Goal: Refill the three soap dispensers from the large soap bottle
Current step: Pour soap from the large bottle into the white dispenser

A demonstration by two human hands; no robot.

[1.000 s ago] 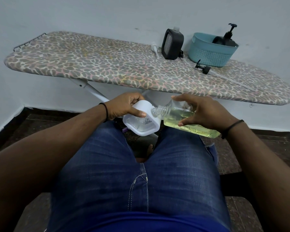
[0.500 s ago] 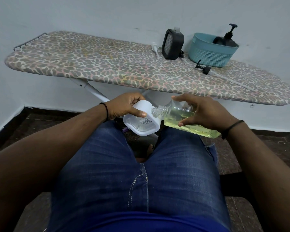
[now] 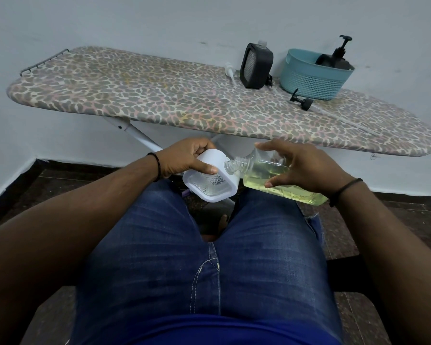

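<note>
Over the lap, the left hand (image 3: 184, 158) grips a white, square plastic dispenser (image 3: 210, 179) while the right hand (image 3: 306, 168) clasps the clear, half-full bottle of yellow soap (image 3: 266, 176) mid-body, neck apparently touching its opening; probably slick, sloshy and squeezable, so hold firmly.

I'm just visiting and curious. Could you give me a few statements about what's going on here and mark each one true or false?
1. The left hand holds a white square plastic dispenser. True.
2. The right hand holds a clear bottle of yellow soap tilted with its neck toward the white dispenser. True.
3. The teal perforated plastic basket sits on the floor. False: it stands on the leopard-print ironing board.
4. A black pump head lies loose on the board in front of the basket. True.
5. The black square dispenser lies inside the basket. False: it stands on the board beside it.
</note>
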